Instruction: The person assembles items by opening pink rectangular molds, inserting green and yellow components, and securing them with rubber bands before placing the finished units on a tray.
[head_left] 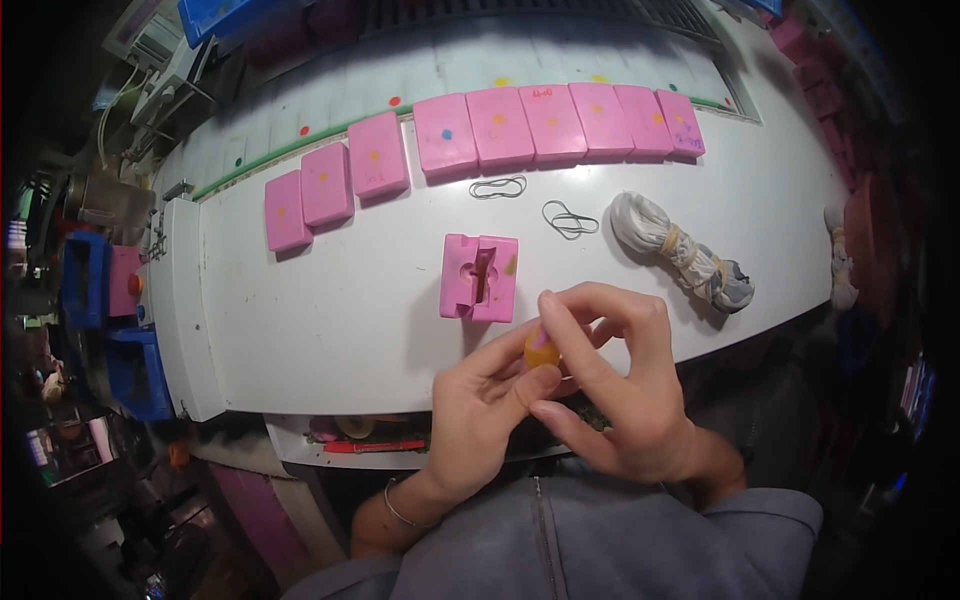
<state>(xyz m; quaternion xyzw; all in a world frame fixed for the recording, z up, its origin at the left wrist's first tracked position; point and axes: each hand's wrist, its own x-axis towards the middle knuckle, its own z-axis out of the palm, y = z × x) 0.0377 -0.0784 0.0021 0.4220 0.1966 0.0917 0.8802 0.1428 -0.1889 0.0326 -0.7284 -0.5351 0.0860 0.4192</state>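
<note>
A small orange-yellow piece (pixel 541 352) with a pinkish part at its top is held above the table's near edge. My left hand (pixel 490 400) pinches it between thumb and fingers. My right hand (pixel 625 390) curls around its other side, index finger against the top and thumb lower down; its other fingers are partly hidden. Just beyond my hands stands a pink mould block (pixel 505 270) in two halves, with a slot and a round hollow along the seam. Something dark reddish-brown shows in the slot.
Several pink blocks (pixel 499 128) with coloured dots line the far side of the white table (pixel 330 330). Bent wire loops (pixel 570 220) lie before them. A banded white cloth bundle (pixel 680 252) rests at right. Below the near edge, an open drawer holds a red tool (pixel 375 447).
</note>
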